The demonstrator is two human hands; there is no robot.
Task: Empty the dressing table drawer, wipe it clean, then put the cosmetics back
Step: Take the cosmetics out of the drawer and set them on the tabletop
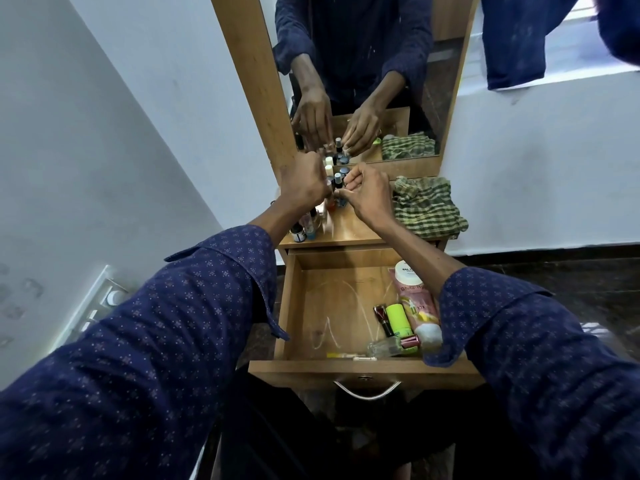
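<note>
A: What are the fingers doing?

B: The right hand (367,194) has its thumb and forefinger pinched together at a small dark-capped bottle (337,183); whether they actually grip it I cannot tell. The left hand (304,183) is curled into a loose fist beside the same bottles, and its knuckles hide whatever the fingertips touch.

A: What surrounds them?

B: A crowd of little cosmetics bottles (313,220) stands on the dressing table top (349,230), under and behind both hands. Right of the bottles lies a crumpled green checked cloth (427,207). Behind them a mirror (360,74) repeats hands and bottles.

A: And the drawer?

B: The drawer (294,306) is pulled open, nearer the person than the bottles. Along its right side lie a pink tube (414,303), a lime green stick (398,320), a dark red lipstick (382,318) and a clear glass bottle (384,348); pale streaks mark the bare wood.

A: Anything hard to read?

B: The right sleeve (540,341) covers the drawer's right edge, and the bottle labels are too small.

A: The arms?

B: Both reach forward over the drawer, wrists close together.
</note>
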